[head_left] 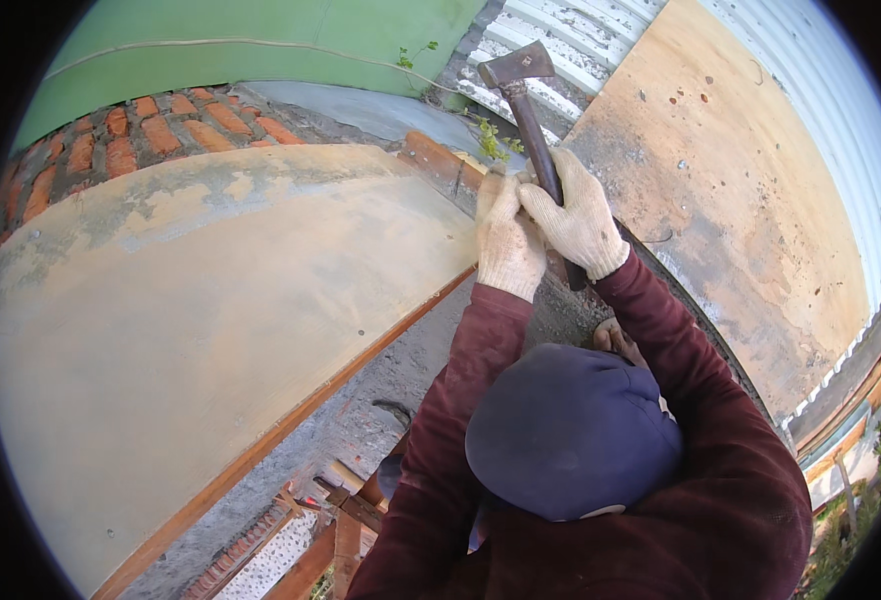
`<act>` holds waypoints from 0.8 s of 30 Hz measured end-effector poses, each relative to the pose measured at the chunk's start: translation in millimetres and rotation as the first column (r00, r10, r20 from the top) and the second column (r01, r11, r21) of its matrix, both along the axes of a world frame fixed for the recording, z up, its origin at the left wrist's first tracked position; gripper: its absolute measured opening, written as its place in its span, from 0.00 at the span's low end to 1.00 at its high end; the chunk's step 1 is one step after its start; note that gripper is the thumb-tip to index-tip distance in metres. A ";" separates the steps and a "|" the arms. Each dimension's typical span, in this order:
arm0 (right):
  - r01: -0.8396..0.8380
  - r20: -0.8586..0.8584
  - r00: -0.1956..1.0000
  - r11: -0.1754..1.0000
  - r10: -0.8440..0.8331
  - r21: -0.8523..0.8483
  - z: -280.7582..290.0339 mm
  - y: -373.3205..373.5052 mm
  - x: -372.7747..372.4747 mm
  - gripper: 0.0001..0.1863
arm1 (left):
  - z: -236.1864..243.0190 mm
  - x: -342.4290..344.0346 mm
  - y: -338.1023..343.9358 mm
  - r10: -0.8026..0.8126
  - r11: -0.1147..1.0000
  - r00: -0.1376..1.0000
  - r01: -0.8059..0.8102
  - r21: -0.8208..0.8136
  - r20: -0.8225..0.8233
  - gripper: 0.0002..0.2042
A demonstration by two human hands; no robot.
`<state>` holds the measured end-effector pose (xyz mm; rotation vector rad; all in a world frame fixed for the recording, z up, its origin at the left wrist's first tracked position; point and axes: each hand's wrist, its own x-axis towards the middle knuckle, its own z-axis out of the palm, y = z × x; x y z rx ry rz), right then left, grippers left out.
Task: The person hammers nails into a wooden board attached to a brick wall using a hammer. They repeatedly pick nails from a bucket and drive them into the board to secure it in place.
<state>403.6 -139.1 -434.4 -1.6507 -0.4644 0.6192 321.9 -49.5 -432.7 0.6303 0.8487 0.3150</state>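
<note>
My right hand [582, 212], in a pale knit glove, is closed around the dark handle of a hatchet [531, 128]. The hatchet head points up and away, and the butt of the handle sticks out below my palm. Close beside it, my left hand [510, 248], gloved the same way, has its fingers pinched together near the end of a wooden beam [438, 160]. What those fingers hold, if anything, is hidden. Both hands touch or nearly touch each other. Maroon sleeves cover my forearms.
A large pale panel [210, 300] with a wooden edge fills the left. Behind it lie bricks [160, 135] and a green wall [250, 60] with a cable. At right, a stained board [730, 200] rests on corrugated sheets [810, 60]. Timber pieces [348, 545] are below.
</note>
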 end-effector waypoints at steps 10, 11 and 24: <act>-0.121 -0.052 0.992 0.983 0.115 -0.134 -1.3 -6.7 18.8 0.24 | -45.3 0.3 9.6 0.345 0.923 0.937 -0.350 -0.161 -0.058 0.15; -0.087 -0.113 0.991 0.987 0.072 -0.134 -2.6 -13.5 21.0 0.23 | -53.8 5.4 14.7 0.447 0.858 0.893 -0.442 -0.262 -0.045 0.13; -0.129 -0.223 0.972 0.957 0.070 -0.259 -1.6 -61.8 18.0 0.15 | -114.4 18.2 77.9 0.912 0.387 0.380 -0.673 -0.630 0.154 0.05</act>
